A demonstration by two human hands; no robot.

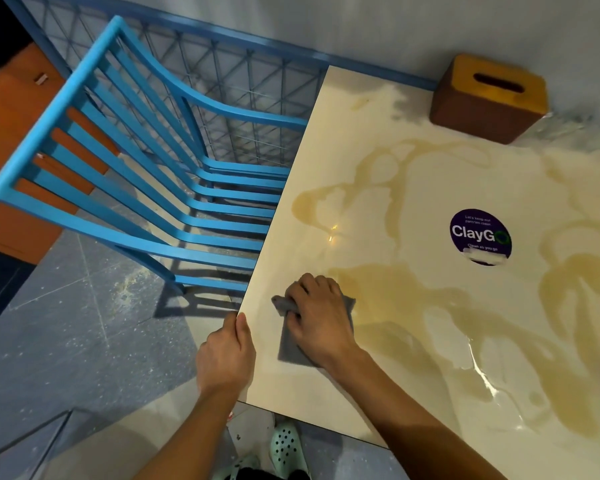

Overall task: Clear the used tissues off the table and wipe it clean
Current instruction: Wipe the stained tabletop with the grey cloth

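Note:
A grey cloth [291, 348] lies flat on the cream table [378, 209] near its left front corner. My right hand [317, 317] lies on top of the cloth with curled fingers gripping its far edge. My left hand [227, 351] holds the table's left edge, thumb on top. Yellow-brown streaks of spilled liquid [413, 299] spread across the middle and right of the tabletop. No tissues show on the table.
A brown tissue box [489, 98] with a yellow top stands at the far right against the wall. A purple round sticker [478, 235] sits on the table. A blue slatted chair [146, 168] is pushed against the table's left side. My feet [284, 448] are below.

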